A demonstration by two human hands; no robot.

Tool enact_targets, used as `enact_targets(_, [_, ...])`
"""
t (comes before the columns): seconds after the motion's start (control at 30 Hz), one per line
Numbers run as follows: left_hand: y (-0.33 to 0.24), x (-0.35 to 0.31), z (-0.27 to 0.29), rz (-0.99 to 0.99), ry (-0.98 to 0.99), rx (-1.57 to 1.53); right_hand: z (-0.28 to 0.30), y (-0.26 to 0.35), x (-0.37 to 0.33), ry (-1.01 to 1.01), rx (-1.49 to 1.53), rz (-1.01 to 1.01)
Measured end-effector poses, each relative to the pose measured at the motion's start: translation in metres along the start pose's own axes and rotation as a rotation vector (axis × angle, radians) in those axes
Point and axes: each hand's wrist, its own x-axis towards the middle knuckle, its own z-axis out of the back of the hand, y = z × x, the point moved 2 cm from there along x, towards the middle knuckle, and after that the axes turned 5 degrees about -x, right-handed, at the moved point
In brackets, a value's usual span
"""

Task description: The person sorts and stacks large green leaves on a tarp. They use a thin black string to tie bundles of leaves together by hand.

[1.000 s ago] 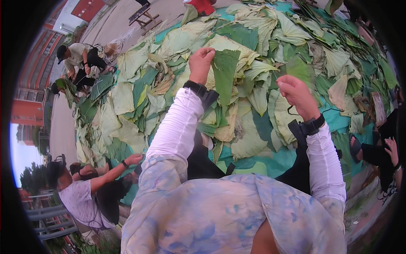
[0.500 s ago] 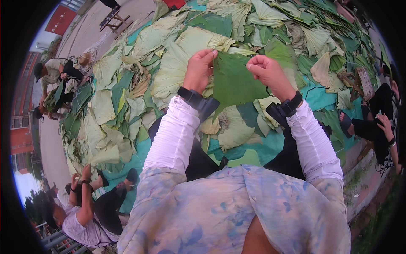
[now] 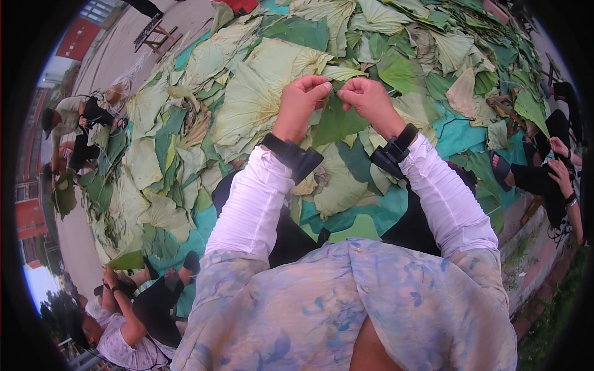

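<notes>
A green lotus leaf (image 3: 338, 125) hangs below my two hands, which meet at its top edge. My left hand (image 3: 298, 110) pinches the leaf's upper edge between thumb and fingers. Close beside it, my right hand (image 3: 376, 108) is closed in a pinch at the same edge; whether something thin is also between its fingertips is too small to tell. Under and beyond the hands spreads a heap of lotus leaves, with a broad pale leaf (image 3: 253, 102) just left of my left hand and a brighter green leaf (image 3: 399, 71) past my right.
The leaf heap lies on a teal sheet (image 3: 396, 216). A green seat edge (image 3: 356, 229) shows between my knees. People sit around: one at lower left holding a leaf (image 3: 127, 261), others at far left, another person's hand (image 3: 561, 177) at right. A wooden stand (image 3: 154, 34) is far off.
My hands have drawn together at the leaf's top edge, and the leaf, spread wide before, now hangs narrower and gathered. At lower left, a leaf now shows in the other person's hands.
</notes>
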Motion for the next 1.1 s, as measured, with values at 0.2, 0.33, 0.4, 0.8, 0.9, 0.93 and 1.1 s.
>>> enact_targets(0.2, [0.001,-0.003,-0.002,-0.001,0.107,-0.044,0.004,0.007,-0.007,0.016,0.159,-0.139])
enact_targets(0.33, [0.006,0.0,-0.004,-0.047,0.125,0.038,0.005,0.003,-0.006,0.059,0.319,-0.215])
enact_targets(0.4, [0.008,0.002,-0.002,-0.091,0.126,0.091,0.004,0.003,-0.005,0.09,0.317,-0.21])
enact_targets(0.8, [0.009,0.003,-0.007,-0.065,0.141,0.166,0.013,0.016,-0.012,0.078,0.175,-0.066])
enact_targets(0.9, [0.001,-0.004,-0.006,0.019,0.15,0.2,0.009,0.013,-0.011,0.132,0.185,0.022])
enact_targets(0.93, [0.003,-0.001,-0.011,0.0,0.155,0.174,0.016,0.012,-0.013,0.1,0.152,0.03])
enact_targets(1.1, [0.003,-0.001,-0.025,-0.074,0.154,0.195,0.028,0.002,-0.016,0.077,0.062,0.095])
